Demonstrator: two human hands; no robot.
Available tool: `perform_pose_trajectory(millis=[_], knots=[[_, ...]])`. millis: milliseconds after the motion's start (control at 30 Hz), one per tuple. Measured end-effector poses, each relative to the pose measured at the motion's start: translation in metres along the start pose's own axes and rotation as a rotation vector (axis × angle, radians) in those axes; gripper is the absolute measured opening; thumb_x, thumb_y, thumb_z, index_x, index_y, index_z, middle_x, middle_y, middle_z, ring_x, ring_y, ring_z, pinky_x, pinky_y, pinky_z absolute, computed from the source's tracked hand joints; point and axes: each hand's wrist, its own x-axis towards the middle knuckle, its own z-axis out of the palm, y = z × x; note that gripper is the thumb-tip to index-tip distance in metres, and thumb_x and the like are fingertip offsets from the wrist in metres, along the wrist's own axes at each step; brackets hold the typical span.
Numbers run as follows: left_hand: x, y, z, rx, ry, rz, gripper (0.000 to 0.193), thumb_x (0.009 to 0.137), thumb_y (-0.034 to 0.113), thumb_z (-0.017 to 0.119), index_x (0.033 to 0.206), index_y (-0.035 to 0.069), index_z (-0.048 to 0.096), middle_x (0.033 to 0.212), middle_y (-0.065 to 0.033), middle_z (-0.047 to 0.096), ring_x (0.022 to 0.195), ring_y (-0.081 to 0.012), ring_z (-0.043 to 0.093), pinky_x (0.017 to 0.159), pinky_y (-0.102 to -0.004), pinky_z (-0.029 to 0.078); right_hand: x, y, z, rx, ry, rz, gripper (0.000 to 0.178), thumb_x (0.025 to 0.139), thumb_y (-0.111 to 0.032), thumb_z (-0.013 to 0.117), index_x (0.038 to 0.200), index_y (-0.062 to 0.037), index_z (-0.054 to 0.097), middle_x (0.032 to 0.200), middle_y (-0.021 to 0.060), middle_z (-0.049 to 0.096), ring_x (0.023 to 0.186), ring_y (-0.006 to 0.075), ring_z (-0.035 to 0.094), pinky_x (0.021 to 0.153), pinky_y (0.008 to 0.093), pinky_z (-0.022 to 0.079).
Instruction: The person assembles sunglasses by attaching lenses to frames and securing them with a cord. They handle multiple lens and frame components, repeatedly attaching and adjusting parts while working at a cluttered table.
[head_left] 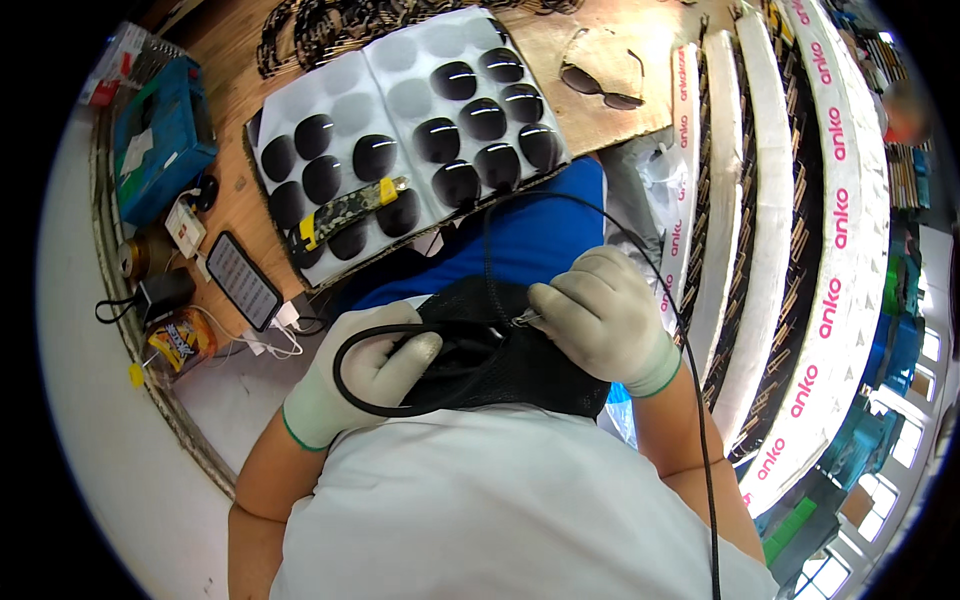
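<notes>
A black mesh bag (555,370) lies on my lap against my shirt. My left hand (350,365), in a white glove, is closed on the bag's left side, its thumb pressed toward the fingers. Around that hand curves a thick black loop (343,385), like a handle or cable. My gloved right hand (600,310) pinches a small metal piece (525,318) at the bag's upper edge; its exact kind is too small to make out. A thin black cord (665,275) runs up from the bag, arcs over my right hand and drops past my right forearm.
On the wooden table ahead, a tray (415,240) holds dark sunglass lenses, with a yellow-ended knife (350,212) across it. Sunglasses (600,88) lie beyond. A phone (243,280), a blue box (165,140) and a snack packet (185,340) are left. Racks of frames (765,220) stand right.
</notes>
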Motion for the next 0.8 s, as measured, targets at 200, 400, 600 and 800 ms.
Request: perform_pose_trajectory(millis=[200, 400, 600, 800], knots=[[-0.021, -0.014, -0.019, 0.113, 0.006, 0.005, 0.021, 0.088, 0.019, 0.070, 0.096, -0.001, 0.070, 0.082, -0.0140, 0.065, 0.068, -0.0266, 0.063, 0.065, -0.0343, 0.050, -0.006, 0.001, 0.006, 0.177, -0.081, 0.175, 0.031, 0.075, -0.014, 0.084, 0.103, -0.0068, 0.074, 0.086, 0.0041, 0.067, 0.077, 0.0248, 0.062, 0.073, 0.0375, 0.049], [-0.046, -0.012, -0.049, 0.227, -0.117, -0.058, 0.029, 0.083, 0.024, 0.075, 0.096, -0.001, 0.071, 0.081, -0.0167, 0.064, 0.072, -0.0322, 0.067, 0.066, -0.0389, 0.053, -0.008, -0.003, 0.004, 0.338, -0.146, 0.389, 0.025, 0.077, -0.010, 0.083, 0.100, -0.0037, 0.075, 0.089, 0.0085, 0.071, 0.082, 0.0274, 0.066, 0.075, 0.0380, 0.052], [-0.049, 0.011, -0.052, 0.405, -0.218, -0.240, 0.031, 0.086, 0.029, 0.071, 0.084, -0.002, 0.066, 0.074, -0.0217, 0.065, 0.070, -0.0379, 0.068, 0.066, -0.0422, 0.053, -0.010, -0.003, 0.005, 0.389, -0.169, 0.424, 0.024, 0.077, -0.008, 0.082, 0.099, -0.0018, 0.075, 0.092, 0.0120, 0.072, 0.083, 0.0296, 0.067, 0.076, 0.0384, 0.052], [-0.047, 0.000, -0.057, 0.276, -0.324, -0.316, 0.036, 0.084, 0.034, 0.070, 0.084, -0.001, 0.066, 0.071, -0.0203, 0.065, 0.067, -0.0358, 0.067, 0.065, -0.0413, 0.053, -0.013, -0.006, -0.001, 0.462, -0.128, 0.471, 0.022, 0.076, -0.005, 0.079, 0.097, -0.0007, 0.074, 0.095, 0.0138, 0.071, 0.084, 0.0301, 0.067, 0.078, 0.0375, 0.053]])
